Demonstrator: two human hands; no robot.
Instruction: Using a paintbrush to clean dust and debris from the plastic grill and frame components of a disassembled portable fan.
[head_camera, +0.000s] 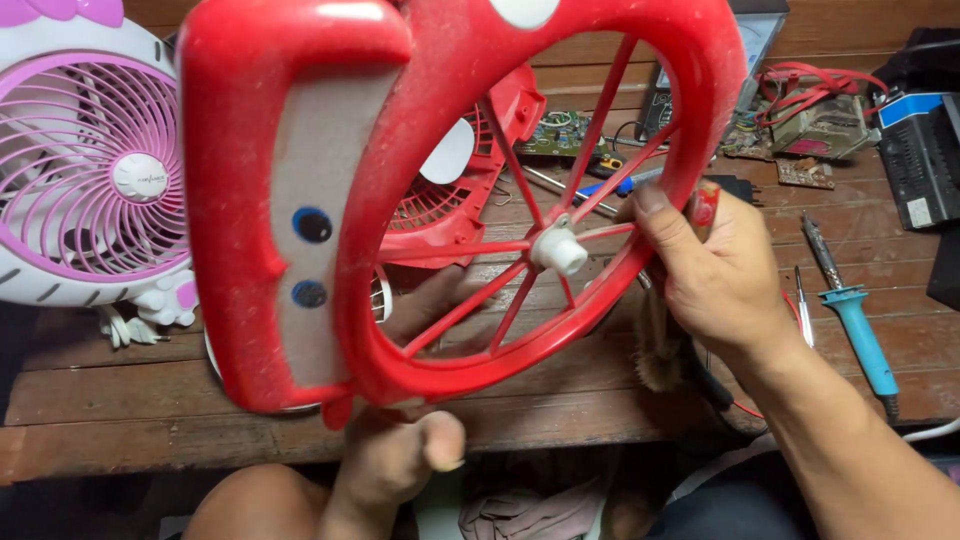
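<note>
Head view shows the red fan housing lifted close above the wooden workbench, the left hand gripping its lower rim. The right hand, fingers curled round what seems a small brush, works at the ring's right edge; next it needs steady strokes along the spokes.

Two fans, two hands, one soldering iron

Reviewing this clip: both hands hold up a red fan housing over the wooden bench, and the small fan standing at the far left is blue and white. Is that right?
Not quite. The head view shows the small fan at far left is pink and white, not blue. The rest stands: the left hand and right hand hold the red fan housing above the wooden bench.
</note>
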